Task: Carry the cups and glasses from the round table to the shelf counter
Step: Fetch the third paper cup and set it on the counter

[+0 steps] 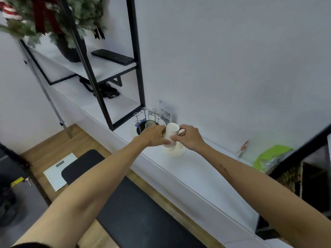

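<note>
Both my arms reach out over the white shelf counter [206,169]. A white cup [171,134] is held upside down between my left hand [154,136] and my right hand [189,137], fingers closed on its sides. It sits on top of another white cup [174,151] that stands on the counter. Just behind my left hand is a wire cup rack [146,116] on a round dark base, with a clear glass [149,124] in it. The round table is out of view.
A black metal shelf frame [138,56] rises left of the rack, with a black keyboard [112,57] and a potted plant [69,49] on it. A QR-code stand [165,115] leans on the wall. Green packets [268,158] lie at the right. A dark bench [136,208] is below.
</note>
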